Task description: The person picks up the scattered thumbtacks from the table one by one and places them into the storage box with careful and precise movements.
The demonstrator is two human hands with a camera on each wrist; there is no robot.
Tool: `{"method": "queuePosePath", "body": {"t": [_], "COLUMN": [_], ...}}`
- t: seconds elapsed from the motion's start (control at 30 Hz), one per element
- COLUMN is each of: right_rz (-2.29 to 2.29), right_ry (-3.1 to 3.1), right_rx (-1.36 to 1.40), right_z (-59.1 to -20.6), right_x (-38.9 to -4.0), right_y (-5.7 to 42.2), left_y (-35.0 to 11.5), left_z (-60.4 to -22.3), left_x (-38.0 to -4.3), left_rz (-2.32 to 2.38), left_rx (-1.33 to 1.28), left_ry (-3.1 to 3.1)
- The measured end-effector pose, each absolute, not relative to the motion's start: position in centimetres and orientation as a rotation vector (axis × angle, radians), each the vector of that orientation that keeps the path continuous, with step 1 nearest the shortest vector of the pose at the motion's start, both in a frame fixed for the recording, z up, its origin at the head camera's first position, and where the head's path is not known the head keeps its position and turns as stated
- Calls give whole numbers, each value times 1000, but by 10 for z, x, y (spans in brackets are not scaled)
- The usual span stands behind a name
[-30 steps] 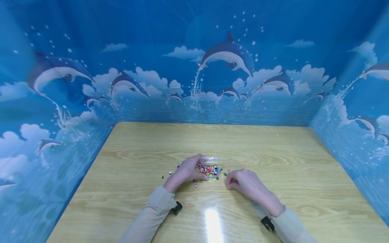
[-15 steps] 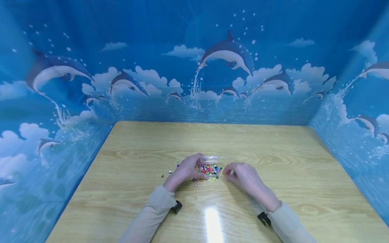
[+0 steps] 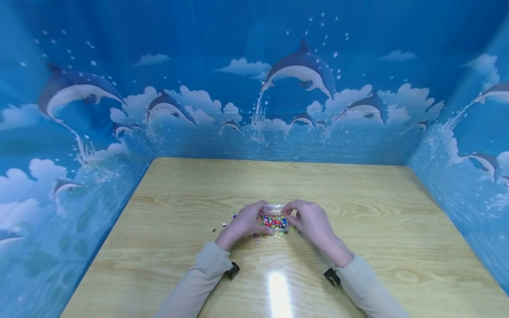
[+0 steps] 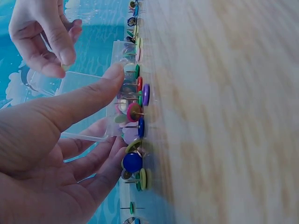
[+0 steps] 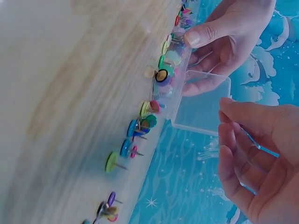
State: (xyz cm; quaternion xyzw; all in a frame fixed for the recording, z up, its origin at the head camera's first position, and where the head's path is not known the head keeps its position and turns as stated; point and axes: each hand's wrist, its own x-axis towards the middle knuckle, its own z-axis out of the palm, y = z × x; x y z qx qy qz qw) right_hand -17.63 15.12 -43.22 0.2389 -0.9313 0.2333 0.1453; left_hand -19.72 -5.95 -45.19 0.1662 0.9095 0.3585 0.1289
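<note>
My left hand (image 3: 248, 219) grips a small clear plastic box (image 3: 273, 207) by its left side, thumb at the near wall and fingers behind. The box stands on the table with its clear lid (image 5: 203, 100) raised at the back, and multicoloured thumbtacks (image 3: 274, 222) fill it. Above the box's right end is my right hand (image 3: 312, 221), thumb and forefinger together. Between those tips the left wrist view shows a pale yellow thumbtack (image 4: 65, 67), mostly covered by the fingers.
Loose thumbtacks lie round the box, among them a lime green thumbtack (image 5: 111, 162) and a blue-headed thumbtack (image 4: 132, 162). More are scattered to the left, with a silvery thumbtack (image 3: 224, 225) there. A dolphin-print backdrop (image 3: 254, 88) encloses the wooden table (image 3: 199, 185).
My right hand has moved from the loose thumbtacks right of the box, left and away from me, to over the box with a thumbtack pinched in it. The left hand stays on the box.
</note>
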Motion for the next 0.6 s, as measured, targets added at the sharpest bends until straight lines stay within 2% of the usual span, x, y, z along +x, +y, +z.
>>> {"method": "queuePosePath", "body": {"t": [0.6], "right_rz": [692], "right_ry": [-2734], "right_rx": [626], "right_z": [-430], "right_x": [-174], "right_y": [162], "left_y": [-59], "left_z": [-452], "left_x": [-197], "left_rz": [1058], "left_rx": [459], "left_ry": [2633]}}
